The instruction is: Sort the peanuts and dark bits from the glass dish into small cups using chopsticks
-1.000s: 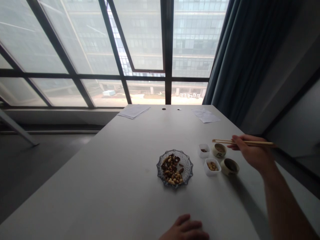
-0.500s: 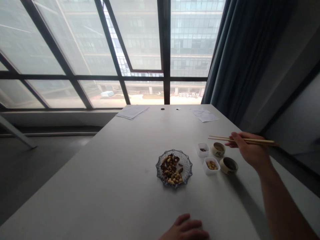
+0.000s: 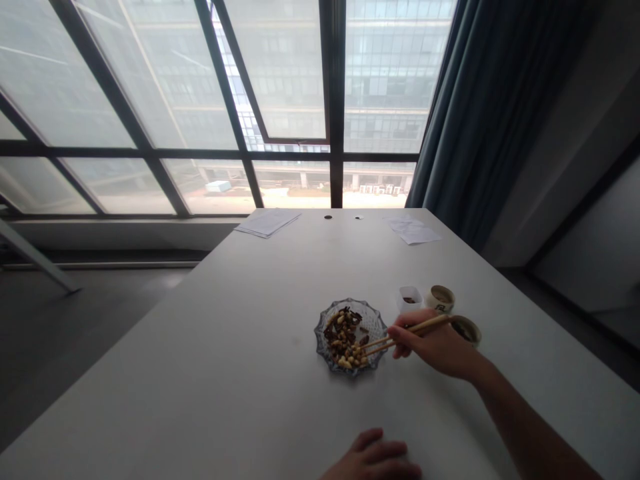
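My right hand is closed on a pair of chopsticks, whose tips reach into a scalloped glass dish. In that dish lies a mix of pale nuts and dark dried pieces; the tips are at the nuts on its right side. Behind my hand stand a small white square cup with a few dark bits and two round ceramic cups, one partly covered by the hand. A second white cup is hidden now. My left hand rests on the table near the front edge, fingers loosely spread.
The white table runs away to a large window. Paper sheets lie at its far left corner, and more papers at the far right. A dark curtain hangs on the right.
My right hand has come left and down from beyond the cups, bringing the chopstick tips into the glass dish. It now covers the white cup of nuts. My left hand has stayed put.
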Available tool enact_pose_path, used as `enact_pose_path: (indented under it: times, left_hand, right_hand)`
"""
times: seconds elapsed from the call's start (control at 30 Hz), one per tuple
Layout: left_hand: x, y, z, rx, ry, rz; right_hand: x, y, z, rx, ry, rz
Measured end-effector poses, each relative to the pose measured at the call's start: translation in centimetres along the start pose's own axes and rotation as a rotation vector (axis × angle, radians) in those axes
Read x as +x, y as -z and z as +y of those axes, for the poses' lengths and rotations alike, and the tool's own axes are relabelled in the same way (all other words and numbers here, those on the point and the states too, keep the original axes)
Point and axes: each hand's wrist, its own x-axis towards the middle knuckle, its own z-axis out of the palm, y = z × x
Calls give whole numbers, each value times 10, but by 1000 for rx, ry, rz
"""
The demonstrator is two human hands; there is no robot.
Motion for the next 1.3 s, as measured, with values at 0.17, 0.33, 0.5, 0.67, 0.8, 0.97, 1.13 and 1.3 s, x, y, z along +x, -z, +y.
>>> enact_pose_path:
  times: [0.17, 0.33, 0.5, 0.67, 0.8, 0.97, 1.13, 1.3]
  left_hand:
    - [0, -6, -2, 69, -17, 21]
    - [0, -9, -2, 170, -14, 34]
    - [0, -6, -1, 77, -17, 30]
    - [-1, -5, 0, 22, -12, 10]
    - [-1, -5, -2, 28, -15, 11]
    - [1, -3, 0, 90, -21, 17]
    - [2, -1, 1, 143, -31, 29]
    - [1, 0, 2, 151, -33, 37]
  right_hand:
    - [1, -12, 0, -50, -66, 45]
    - [0, -21, 0, -22, -95, 63]
    - [1, -27, -1, -15, -87, 80]
    - [2, -32, -1, -40, -58, 80]
    - [1, -33, -1, -48, -39, 94]
    - [-5, -10, -5, -64, -49, 170]
    - [-17, 43, 3, 58, -103, 423]
    - [-20, 93, 25, 154, -82, 865]
